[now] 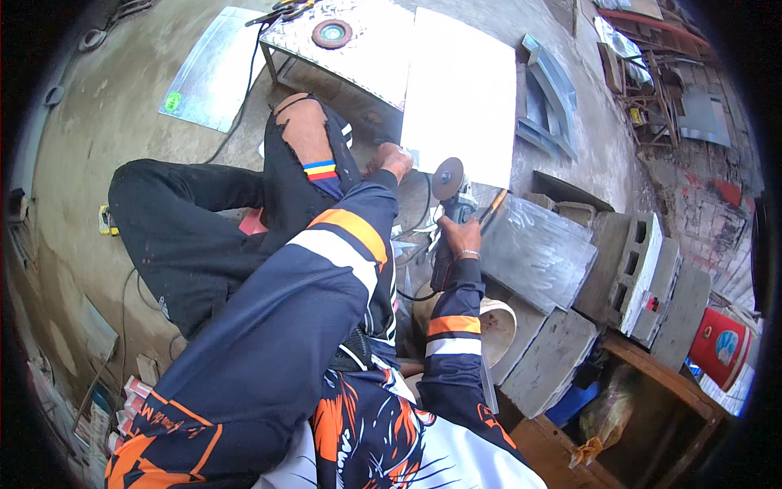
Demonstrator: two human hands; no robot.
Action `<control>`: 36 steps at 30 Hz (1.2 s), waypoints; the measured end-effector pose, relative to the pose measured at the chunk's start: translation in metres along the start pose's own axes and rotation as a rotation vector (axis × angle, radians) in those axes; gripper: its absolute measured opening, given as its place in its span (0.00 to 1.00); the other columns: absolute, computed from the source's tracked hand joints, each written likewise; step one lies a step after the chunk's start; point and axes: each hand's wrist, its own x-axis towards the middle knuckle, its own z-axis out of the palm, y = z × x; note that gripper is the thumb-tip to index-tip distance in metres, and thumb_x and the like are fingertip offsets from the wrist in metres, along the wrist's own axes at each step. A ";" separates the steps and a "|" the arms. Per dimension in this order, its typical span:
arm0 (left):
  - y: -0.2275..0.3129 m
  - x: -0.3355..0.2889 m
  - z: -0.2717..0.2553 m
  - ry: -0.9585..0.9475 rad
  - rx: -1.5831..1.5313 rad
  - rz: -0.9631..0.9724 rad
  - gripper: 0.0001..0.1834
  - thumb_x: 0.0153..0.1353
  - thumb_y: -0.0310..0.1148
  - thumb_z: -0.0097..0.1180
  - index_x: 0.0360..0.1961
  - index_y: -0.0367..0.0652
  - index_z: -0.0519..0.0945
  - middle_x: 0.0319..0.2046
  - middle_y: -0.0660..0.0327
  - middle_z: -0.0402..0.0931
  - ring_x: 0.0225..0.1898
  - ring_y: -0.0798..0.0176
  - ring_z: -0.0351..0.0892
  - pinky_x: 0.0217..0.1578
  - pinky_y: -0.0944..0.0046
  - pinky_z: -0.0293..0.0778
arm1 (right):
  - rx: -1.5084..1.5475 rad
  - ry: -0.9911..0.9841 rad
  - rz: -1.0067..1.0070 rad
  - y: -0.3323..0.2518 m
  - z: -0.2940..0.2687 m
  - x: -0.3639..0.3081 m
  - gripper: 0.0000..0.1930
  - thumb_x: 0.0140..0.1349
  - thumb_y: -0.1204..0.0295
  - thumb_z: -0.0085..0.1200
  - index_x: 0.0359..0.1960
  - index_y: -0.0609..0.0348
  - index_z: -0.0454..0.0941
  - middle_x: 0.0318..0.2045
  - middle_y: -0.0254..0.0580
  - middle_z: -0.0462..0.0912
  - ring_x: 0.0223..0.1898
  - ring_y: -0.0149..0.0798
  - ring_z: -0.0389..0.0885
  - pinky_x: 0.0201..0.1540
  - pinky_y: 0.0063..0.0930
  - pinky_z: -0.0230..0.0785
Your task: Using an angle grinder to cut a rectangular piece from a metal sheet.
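My right hand (pixel 463 236) is wrapped round the body of an angle grinder (pixel 458 204). Its brown disc (pixel 448 178) points away from me, by the near edge of a bright white sheet (pixel 460 90). At that sheet's near left corner, my left hand (pixel 393 160) is closed on the edge; its fingertips are partly hidden. The sheet lies beside a low metal-topped table (pixel 366 65), where a spare grinding disc (pixel 331 33) and pliers (pixel 285 11) rest.
A shiny metal sheet (pixel 216 69) leans left of the table. Bent metal pieces (pixel 547 102) lie right. Concrete blocks (pixel 623 269), a grey metal sheet (pixel 538 248), a white bucket (pixel 497 330) and a red cooler (pixel 720 349) stand to my right. A black cable (pixel 242 110) crosses the floor.
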 end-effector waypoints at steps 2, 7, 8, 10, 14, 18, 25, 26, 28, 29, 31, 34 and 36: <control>0.020 -0.041 0.016 -0.141 0.193 0.206 0.18 0.46 0.42 0.60 0.37 0.45 0.81 0.47 0.55 0.75 0.44 0.50 0.77 0.51 0.53 0.63 | -0.022 0.044 0.042 0.032 0.003 0.005 0.35 0.33 0.54 0.60 0.37 0.77 0.73 0.37 0.67 0.77 0.42 0.56 0.77 0.46 0.38 0.68; 0.035 -0.116 -0.008 0.801 0.263 0.684 0.17 0.46 0.42 0.58 0.33 0.40 0.81 0.35 0.53 0.79 0.36 0.51 0.78 0.47 0.42 0.59 | 0.129 0.030 0.159 0.056 -0.008 -0.012 0.36 0.32 0.55 0.61 0.38 0.78 0.73 0.37 0.66 0.77 0.42 0.56 0.77 0.46 0.37 0.67; 0.031 -0.113 -0.012 0.812 0.274 0.678 0.17 0.46 0.42 0.58 0.33 0.40 0.81 0.35 0.53 0.79 0.36 0.51 0.78 0.47 0.42 0.59 | 0.245 -0.039 0.177 0.049 -0.009 -0.017 0.35 0.32 0.56 0.62 0.38 0.78 0.72 0.36 0.65 0.78 0.41 0.55 0.78 0.46 0.36 0.67; 0.050 -0.130 -0.010 0.732 0.345 0.709 0.15 0.47 0.39 0.56 0.32 0.41 0.81 0.32 0.51 0.78 0.37 0.52 0.77 0.48 0.43 0.58 | 0.235 0.046 0.201 0.092 -0.008 -0.013 0.34 0.32 0.57 0.62 0.37 0.78 0.73 0.36 0.64 0.78 0.40 0.54 0.78 0.45 0.35 0.68; 0.024 -0.088 -0.021 0.226 -0.361 0.144 0.13 0.46 0.38 0.56 0.33 0.44 0.82 0.35 0.52 0.77 0.42 0.53 0.74 0.49 0.44 0.55 | 0.324 0.064 0.191 0.092 0.005 -0.021 0.31 0.33 0.60 0.62 0.36 0.76 0.74 0.35 0.61 0.79 0.39 0.50 0.79 0.44 0.34 0.68; 0.033 -0.132 -0.011 0.457 0.067 0.394 0.13 0.46 0.39 0.56 0.32 0.44 0.81 0.37 0.53 0.76 0.43 0.55 0.73 0.51 0.46 0.54 | 0.439 0.097 0.251 0.126 -0.004 -0.029 0.28 0.34 0.61 0.63 0.34 0.74 0.76 0.31 0.56 0.80 0.34 0.46 0.80 0.41 0.33 0.69; 0.063 -0.148 -0.001 0.639 0.659 0.851 0.13 0.48 0.36 0.51 0.33 0.42 0.81 0.38 0.53 0.76 0.43 0.56 0.73 0.53 0.49 0.52 | 0.406 0.205 0.314 0.174 0.004 -0.036 0.25 0.34 0.63 0.62 0.32 0.72 0.76 0.30 0.50 0.81 0.31 0.42 0.79 0.38 0.32 0.69; 0.071 -0.157 0.009 0.388 0.564 0.678 0.13 0.52 0.35 0.49 0.35 0.41 0.81 0.39 0.53 0.76 0.43 0.56 0.74 0.53 0.52 0.56 | 0.406 0.229 0.350 0.190 -0.001 -0.044 0.25 0.34 0.63 0.62 0.32 0.72 0.76 0.30 0.50 0.81 0.31 0.42 0.79 0.38 0.32 0.69; 0.028 -0.083 0.003 0.123 -0.261 0.251 0.14 0.55 0.34 0.47 0.37 0.37 0.79 0.43 0.49 0.75 0.44 0.54 0.75 0.51 0.58 0.63 | 0.545 0.118 0.350 0.151 0.004 -0.045 0.26 0.34 0.63 0.62 0.34 0.73 0.76 0.31 0.50 0.81 0.32 0.42 0.79 0.39 0.32 0.69; 0.014 -0.057 -0.005 0.160 -0.267 0.240 0.14 0.55 0.34 0.47 0.37 0.37 0.79 0.43 0.49 0.75 0.44 0.54 0.75 0.51 0.58 0.63 | 0.560 0.098 0.319 0.131 0.004 -0.045 0.26 0.34 0.63 0.62 0.34 0.73 0.76 0.31 0.50 0.81 0.32 0.42 0.79 0.39 0.32 0.69; -0.012 -0.018 -0.029 0.078 -0.884 -0.191 0.14 0.51 0.31 0.49 0.38 0.35 0.77 0.35 0.48 0.75 0.34 0.49 0.77 0.28 0.52 0.71 | 0.558 0.072 0.273 0.095 0.005 -0.044 0.27 0.33 0.63 0.62 0.34 0.74 0.75 0.32 0.50 0.80 0.32 0.41 0.78 0.39 0.31 0.68; 0.037 -0.090 0.010 0.073 -0.333 0.144 0.17 0.50 0.33 0.51 0.41 0.35 0.76 0.41 0.45 0.75 0.42 0.47 0.77 0.35 0.47 0.71 | 0.697 0.123 0.425 0.173 0.015 -0.048 0.28 0.33 0.63 0.63 0.34 0.75 0.75 0.31 0.51 0.80 0.32 0.39 0.78 0.38 0.31 0.69; 0.071 -0.162 -0.011 0.130 0.258 0.500 0.16 0.48 0.35 0.51 0.36 0.37 0.79 0.41 0.47 0.76 0.43 0.44 0.76 0.41 0.37 0.65 | 0.633 0.212 0.503 0.220 0.025 -0.056 0.27 0.33 0.63 0.63 0.33 0.76 0.75 0.31 0.51 0.80 0.32 0.39 0.78 0.37 0.31 0.69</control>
